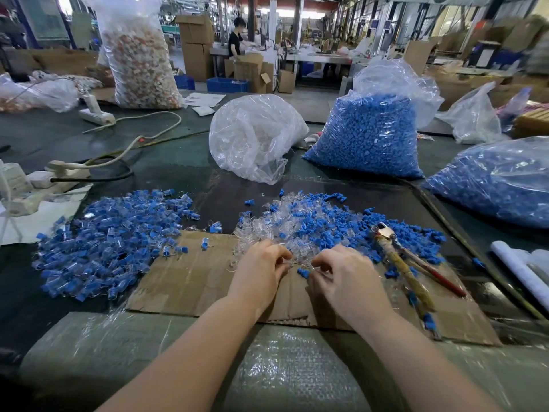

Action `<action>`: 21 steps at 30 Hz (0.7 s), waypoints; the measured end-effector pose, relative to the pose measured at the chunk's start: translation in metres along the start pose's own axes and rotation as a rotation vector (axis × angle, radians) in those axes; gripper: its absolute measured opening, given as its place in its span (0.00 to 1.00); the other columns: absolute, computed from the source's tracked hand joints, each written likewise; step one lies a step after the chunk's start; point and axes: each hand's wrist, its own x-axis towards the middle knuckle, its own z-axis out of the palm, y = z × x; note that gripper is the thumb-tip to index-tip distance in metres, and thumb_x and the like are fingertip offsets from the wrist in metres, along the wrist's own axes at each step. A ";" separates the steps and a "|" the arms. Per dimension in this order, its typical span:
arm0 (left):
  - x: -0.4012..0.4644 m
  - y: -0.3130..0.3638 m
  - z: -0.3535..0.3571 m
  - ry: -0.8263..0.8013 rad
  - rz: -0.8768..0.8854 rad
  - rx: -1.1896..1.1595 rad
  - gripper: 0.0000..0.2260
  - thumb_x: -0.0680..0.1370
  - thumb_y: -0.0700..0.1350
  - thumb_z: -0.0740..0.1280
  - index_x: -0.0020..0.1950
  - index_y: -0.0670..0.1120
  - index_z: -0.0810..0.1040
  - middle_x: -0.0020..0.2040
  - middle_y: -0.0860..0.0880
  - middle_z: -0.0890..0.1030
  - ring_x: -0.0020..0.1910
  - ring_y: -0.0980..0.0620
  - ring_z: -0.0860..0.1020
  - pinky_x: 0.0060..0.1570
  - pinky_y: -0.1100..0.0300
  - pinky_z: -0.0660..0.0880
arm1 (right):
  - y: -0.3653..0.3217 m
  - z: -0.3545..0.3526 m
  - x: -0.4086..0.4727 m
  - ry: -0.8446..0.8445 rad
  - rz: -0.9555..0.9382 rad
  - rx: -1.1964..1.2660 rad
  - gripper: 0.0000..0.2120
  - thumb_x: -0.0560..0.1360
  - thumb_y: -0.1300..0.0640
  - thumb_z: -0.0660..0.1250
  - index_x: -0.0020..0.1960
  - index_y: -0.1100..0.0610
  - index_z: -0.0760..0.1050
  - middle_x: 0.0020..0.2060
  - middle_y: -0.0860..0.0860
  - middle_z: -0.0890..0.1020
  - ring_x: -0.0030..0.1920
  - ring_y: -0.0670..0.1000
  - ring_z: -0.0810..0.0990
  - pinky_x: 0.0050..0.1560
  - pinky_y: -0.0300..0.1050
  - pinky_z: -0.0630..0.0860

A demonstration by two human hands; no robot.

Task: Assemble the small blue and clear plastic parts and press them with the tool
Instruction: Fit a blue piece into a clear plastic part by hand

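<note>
Head view puts your worktable [184, 150] widest in frame, with a far bag of blue parts [367, 135] and a crumpled clear bag [252, 138] left of it. Nearer, a flattened cardboard sheet [190, 278] lies under your work. On its left sits the heap of assembled pieces [110, 242]; at its far middle, the loose mix of clear and blue parts [303, 224]. The pressing tool [407, 263] lies to the right, its long axis running from far-left to near-right, jaw end at the far side, just beside your right hand [344, 278], which is the nearer one to it. Your left hand [261, 266] curls its fingers around a clear part [286, 263]. Your right hand's fingers are curled and appear to pinch something clear, though you cannot tell exactly what; a blue part [303, 272] lies between the two hands, touching neither clearly.
</note>
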 end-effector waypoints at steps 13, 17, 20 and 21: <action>-0.007 0.005 0.003 0.205 0.082 0.079 0.07 0.77 0.45 0.65 0.52 0.44 0.78 0.52 0.49 0.76 0.54 0.50 0.71 0.55 0.66 0.60 | -0.006 0.034 -0.006 0.147 0.116 0.066 0.03 0.75 0.55 0.66 0.47 0.53 0.76 0.43 0.48 0.80 0.47 0.52 0.75 0.49 0.46 0.64; -0.007 0.019 0.001 0.136 0.007 -0.167 0.04 0.77 0.45 0.66 0.50 0.46 0.76 0.44 0.51 0.78 0.43 0.54 0.74 0.46 0.62 0.72 | -0.007 0.030 -0.009 0.208 0.130 0.180 0.02 0.75 0.61 0.67 0.46 0.57 0.78 0.40 0.50 0.82 0.42 0.52 0.77 0.47 0.46 0.69; -0.007 0.027 0.009 0.115 -0.084 -0.325 0.03 0.75 0.42 0.68 0.47 0.48 0.77 0.43 0.51 0.77 0.42 0.57 0.75 0.44 0.66 0.73 | -0.004 0.027 -0.011 0.259 0.163 0.261 0.03 0.74 0.63 0.67 0.46 0.58 0.79 0.40 0.50 0.82 0.43 0.51 0.77 0.46 0.44 0.71; -0.009 0.028 0.012 0.114 -0.102 -0.354 0.03 0.75 0.41 0.69 0.47 0.48 0.78 0.43 0.51 0.77 0.42 0.57 0.75 0.45 0.69 0.72 | -0.004 0.027 -0.012 0.272 0.175 0.279 0.04 0.74 0.64 0.67 0.46 0.58 0.80 0.40 0.50 0.82 0.43 0.50 0.77 0.46 0.43 0.71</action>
